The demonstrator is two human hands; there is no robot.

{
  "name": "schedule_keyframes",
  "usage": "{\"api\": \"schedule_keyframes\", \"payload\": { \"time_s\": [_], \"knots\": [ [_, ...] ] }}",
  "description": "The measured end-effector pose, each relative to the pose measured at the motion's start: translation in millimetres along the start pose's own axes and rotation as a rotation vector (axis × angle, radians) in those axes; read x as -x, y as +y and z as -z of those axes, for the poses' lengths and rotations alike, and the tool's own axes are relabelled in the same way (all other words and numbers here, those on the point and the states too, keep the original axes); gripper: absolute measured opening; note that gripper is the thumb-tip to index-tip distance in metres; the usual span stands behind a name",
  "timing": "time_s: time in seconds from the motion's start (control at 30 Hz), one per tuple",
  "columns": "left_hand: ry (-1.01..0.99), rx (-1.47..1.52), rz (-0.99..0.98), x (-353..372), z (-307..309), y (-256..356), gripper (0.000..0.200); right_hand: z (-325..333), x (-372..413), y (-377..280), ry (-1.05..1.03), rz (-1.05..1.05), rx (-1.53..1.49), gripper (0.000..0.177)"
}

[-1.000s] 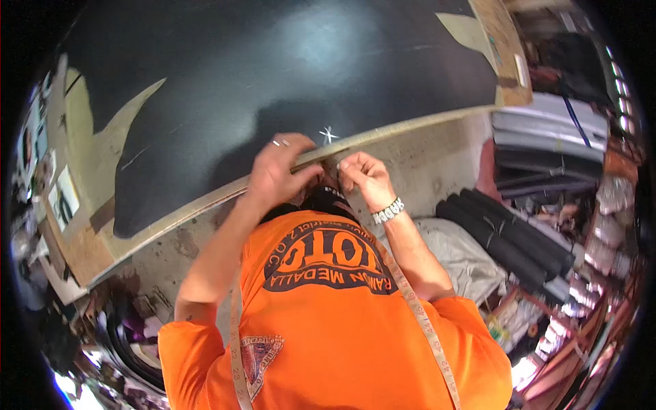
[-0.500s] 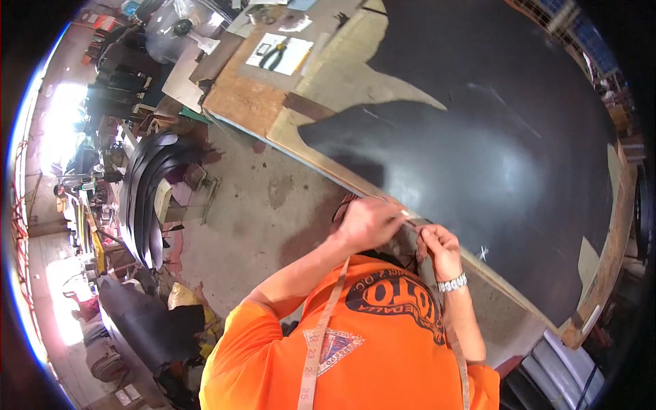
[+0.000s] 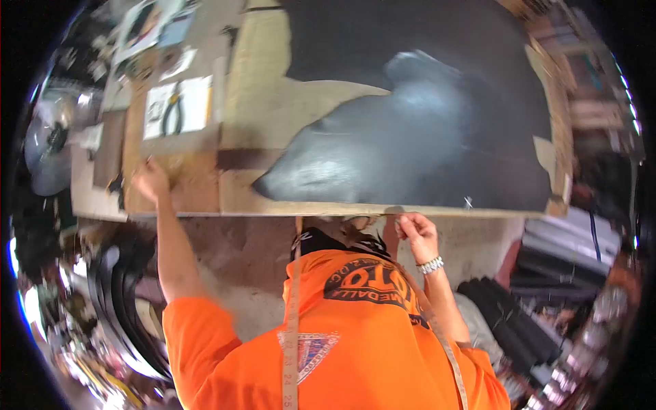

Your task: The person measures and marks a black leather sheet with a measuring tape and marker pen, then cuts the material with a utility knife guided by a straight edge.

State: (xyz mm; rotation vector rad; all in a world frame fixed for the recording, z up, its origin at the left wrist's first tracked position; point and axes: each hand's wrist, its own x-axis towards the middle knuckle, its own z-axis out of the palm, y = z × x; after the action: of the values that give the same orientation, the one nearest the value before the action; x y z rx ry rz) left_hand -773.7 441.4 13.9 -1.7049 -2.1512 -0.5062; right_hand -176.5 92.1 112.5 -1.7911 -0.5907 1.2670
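A large black sheet, likely a leather hide (image 3: 478,164), lies over the work table (image 3: 273,206), with a small white mark near its front edge. My right hand (image 3: 420,236), a metal watch on its wrist, is closed at the table's front edge, thumb and fingers pressed together. What they pinch is too small to make out. Out to the left, my left hand (image 3: 150,183) is over the brown wooden part of the tabletop, its fingers smeared by motion. Beyond it, pliers (image 3: 173,115) rest on white paper (image 3: 198,96). A tape measure (image 3: 290,342) hangs around my neck.
A fan (image 3: 51,137) stands at the far left. Curved black sheets (image 3: 113,301) hang below the table's left side. Grey and black stacked sheets (image 3: 570,239) and dark rolls (image 3: 509,321) lie at the right.
My left hand has gone from beside my right hand to the table's left part. My right hand stays at the front edge. The view has turned, so the table edge now runs level.
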Motion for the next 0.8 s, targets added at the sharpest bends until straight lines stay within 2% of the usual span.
{"api": "schedule_keyframes", "payload": {
  "time_s": [0.03,0.07,0.17,0.2,0.23,0.27,0.3,0.37,0.43,0.57,0.63,0.67,0.77,0.8],
  "knots": [
    [0.145,-0.097,-0.118,0,-8,-11,0.035,-9,9,-6,0.059,-0.025,-0.013,0.018],
    [-0.095,-0.291,-0.075,5,-19,-28,0.039,-13,13,0,0.107,-0.025,-0.024,0.017],
    [-0.026,0.014,-0.161,-1,-31,-39,0.045,-12,23,17,0.201,-0.038,-0.033,0.016],
    [-0.075,0.014,-0.136,-10,-49,-55,0.047,-8,22,30,0.198,-0.010,-0.044,0.017],
    [-0.045,0.073,-0.100,-11,-35,-39,0.047,-3,24,38,0.172,0.020,-0.054,0.018],
    [-0.097,0.027,-0.100,-15,-34,-40,0.048,2,29,36,0.173,-0.002,-0.115,0.018],
    [-0.057,0.064,-0.161,-14,-31,-39,0.050,4,34,36,0.153,-0.024,-0.179,0.018],
    [0.007,0.082,-0.172,-6,-27,-37,0.047,15,35,44,0.200,-0.055,-0.105,0.019],
    [-0.019,0.227,-0.028,7,-6,-30,0.059,29,43,44,0.228,-0.091,-0.113,0.020],
    [-0.135,0.382,-0.121,102,109,106,0.040,76,51,67,0.290,-0.105,-0.147,0.019],
    [-0.300,0.773,-0.261,176,157,209,0.030,106,50,80,0.284,-0.104,-0.145,0.020],
    [-0.483,0.984,-0.230,215,174,260,0.027,122,49,90,0.287,-0.081,-0.147,0.021],
    [-1.028,1.129,-0.291,319,239,408,0.020,185,43,114,0.261,0.027,-0.093,0.025],
    [-1.166,1.252,-0.235,356,238,447,0.021,214,42,121,0.247,0.071,-0.058,0.025]
  ]
}}
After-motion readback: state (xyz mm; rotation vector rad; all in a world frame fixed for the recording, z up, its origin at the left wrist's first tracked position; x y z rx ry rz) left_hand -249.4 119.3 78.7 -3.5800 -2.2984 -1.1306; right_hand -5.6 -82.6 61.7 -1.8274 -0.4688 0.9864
